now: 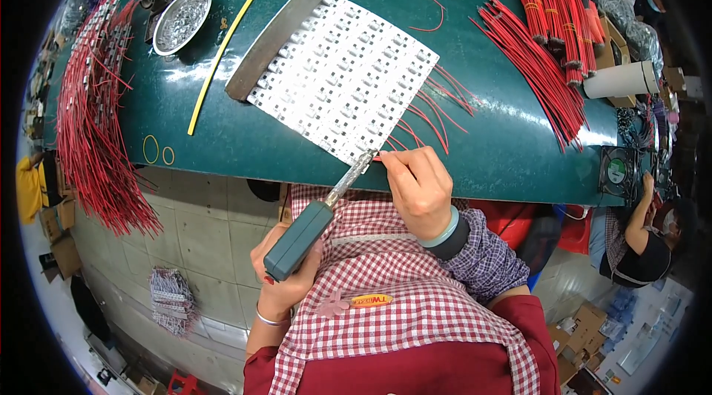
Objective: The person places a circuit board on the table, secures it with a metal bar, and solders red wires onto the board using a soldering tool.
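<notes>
My left hand (295, 284) is wrapped around the dark green handle of a soldering iron (300, 238). The iron's metal tip touches or nearly touches the near corner of a white circuit board panel (348, 83), dotted with small components. At that same corner, my right hand (421, 191) pinches the end of a red wire (377, 158); the fingers partly hide it. Several other red wires (437, 117) stick out from the panel's right edge. Across its left edge lies a dark flat metal bar (278, 39).
A metal bowl (182, 20) and a yellow strip (231, 50) lie left of the panel. Red wired pieces (100, 143) hang over the table's left end. Red wire bundles (552, 13), loose wires (541, 87) and a small fan (617, 171) are at right. Another person (641, 239) sits there.
</notes>
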Demonstrator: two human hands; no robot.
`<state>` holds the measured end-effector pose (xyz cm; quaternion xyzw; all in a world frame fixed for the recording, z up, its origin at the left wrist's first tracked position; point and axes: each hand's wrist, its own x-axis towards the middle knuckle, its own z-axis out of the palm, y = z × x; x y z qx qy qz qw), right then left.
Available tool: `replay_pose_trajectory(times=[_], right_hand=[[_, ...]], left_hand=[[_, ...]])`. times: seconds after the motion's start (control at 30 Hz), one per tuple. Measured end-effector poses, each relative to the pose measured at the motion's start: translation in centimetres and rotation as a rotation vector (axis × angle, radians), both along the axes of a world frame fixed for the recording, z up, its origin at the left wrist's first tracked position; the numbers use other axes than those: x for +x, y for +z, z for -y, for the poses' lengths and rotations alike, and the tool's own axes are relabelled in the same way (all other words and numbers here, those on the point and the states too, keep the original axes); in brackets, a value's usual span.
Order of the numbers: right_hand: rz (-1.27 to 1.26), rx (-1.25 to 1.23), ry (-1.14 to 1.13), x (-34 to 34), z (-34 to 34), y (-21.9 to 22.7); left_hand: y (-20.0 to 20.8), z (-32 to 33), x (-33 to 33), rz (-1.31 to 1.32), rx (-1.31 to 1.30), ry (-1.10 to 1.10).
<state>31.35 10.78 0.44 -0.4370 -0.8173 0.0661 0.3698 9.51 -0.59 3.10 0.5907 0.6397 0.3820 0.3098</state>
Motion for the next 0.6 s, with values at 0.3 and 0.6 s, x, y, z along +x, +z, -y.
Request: replay_pose_trajectory(times=[0.3, 0.6], right_hand=[[0.039, -0.010, -0.001, 0.0, 0.2, 0.1], [0.045, -0.019, 0.000, 0.0, 0.2, 0.3]], left_hand=[[0.4, -0.4, 0.1, 0.033, 0.065, 0.027], [-0.6, 1.2, -0.3, 0.105, -0.020, 0.090]])
